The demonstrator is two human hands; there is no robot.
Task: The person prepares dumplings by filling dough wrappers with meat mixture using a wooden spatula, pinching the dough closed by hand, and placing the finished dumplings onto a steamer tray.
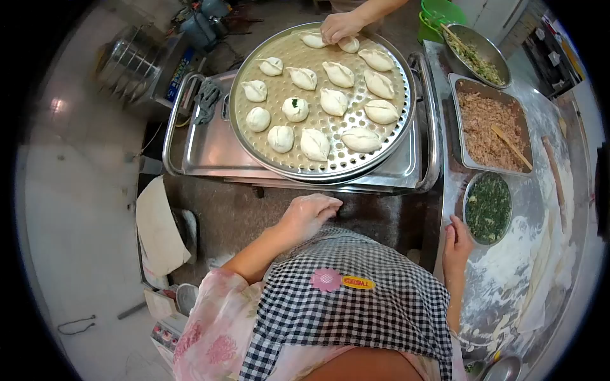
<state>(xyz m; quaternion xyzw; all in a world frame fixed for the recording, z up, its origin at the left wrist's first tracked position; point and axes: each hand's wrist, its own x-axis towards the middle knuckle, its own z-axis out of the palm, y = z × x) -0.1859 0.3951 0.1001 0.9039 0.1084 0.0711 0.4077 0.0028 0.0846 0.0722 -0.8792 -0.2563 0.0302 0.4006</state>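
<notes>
My left hand (pixel 309 217) hovers in front of the trolley, fingers bent together; whether anything is in them is hidden. At the edge of the floured table, my right hand (pixel 457 244) is beside a bowl of chopped greens (pixel 488 208), its fingers curled and partly hidden. A round perforated steamer tray (pixel 254 143) holds several pale dough buns (pixel 361 140), some oval and pleated, some round. One round bun (pixel 295 109) shows green on top. Another person's hand (pixel 342 27) touches the buns at the tray's far edge.
The steamer tray rests on a metal trolley (pixel 200 155) with a grey cloth (pixel 206 101). On the right table are a pan of minced filling (pixel 492 120) with a wooden spatula, a bowl of shredded filling (pixel 473 54) and a rolling pin (pixel 555 174). Stacked steamers (pixel 130 63) stand at left.
</notes>
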